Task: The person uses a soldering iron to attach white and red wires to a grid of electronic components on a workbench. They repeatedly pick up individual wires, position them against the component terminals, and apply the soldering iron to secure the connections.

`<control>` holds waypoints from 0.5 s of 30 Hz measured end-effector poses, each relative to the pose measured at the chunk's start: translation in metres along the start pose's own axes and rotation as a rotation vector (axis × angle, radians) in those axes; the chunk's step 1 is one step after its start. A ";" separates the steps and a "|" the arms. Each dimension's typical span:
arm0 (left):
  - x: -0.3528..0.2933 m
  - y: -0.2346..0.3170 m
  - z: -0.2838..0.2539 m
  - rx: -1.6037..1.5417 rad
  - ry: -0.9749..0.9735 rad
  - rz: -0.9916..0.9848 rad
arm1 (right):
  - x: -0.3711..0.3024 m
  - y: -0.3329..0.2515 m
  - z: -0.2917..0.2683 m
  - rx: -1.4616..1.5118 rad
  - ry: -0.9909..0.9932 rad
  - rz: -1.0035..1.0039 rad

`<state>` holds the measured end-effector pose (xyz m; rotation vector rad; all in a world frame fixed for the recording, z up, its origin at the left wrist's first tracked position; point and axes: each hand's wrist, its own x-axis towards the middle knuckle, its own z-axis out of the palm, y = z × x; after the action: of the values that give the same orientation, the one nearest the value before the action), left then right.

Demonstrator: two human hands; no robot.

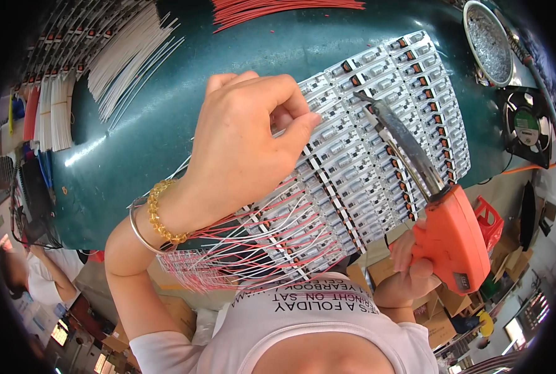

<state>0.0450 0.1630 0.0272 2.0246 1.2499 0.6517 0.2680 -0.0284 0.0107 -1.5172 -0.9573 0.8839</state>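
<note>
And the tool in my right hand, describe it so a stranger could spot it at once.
Start at the green table and its spread of silvery circuit boards. At their lower right, your right hand grips an orange-bodied tool. Its long, dark metal barrel slanting up over the boards sets it apart from the red plastic thing beside it.

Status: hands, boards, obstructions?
Right hand grips orange gun-shaped soldering tool; left hand pinched over silvery rectangular circuit boards, contents unclear. Thin red and white wires overlie near-left boards.

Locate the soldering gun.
In the head view, the soldering gun is right of centre, held in the right hand, its barrel reaching up and left over the circuit boards.
</note>
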 end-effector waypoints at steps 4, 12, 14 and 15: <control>0.001 -0.002 0.000 -0.009 -0.006 0.009 | 0.004 -0.006 0.005 0.033 -0.004 -0.012; 0.000 -0.003 0.002 0.018 0.023 0.045 | -0.004 -0.001 0.000 -0.031 0.018 0.039; 0.001 -0.003 0.002 0.014 0.028 0.043 | -0.007 0.003 -0.002 -0.017 0.054 0.018; 0.001 -0.003 0.003 0.012 0.030 0.043 | -0.008 0.003 -0.002 -0.012 0.069 0.009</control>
<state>0.0454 0.1640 0.0233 2.0637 1.2332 0.6986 0.2668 -0.0364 0.0083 -1.5532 -0.9081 0.8284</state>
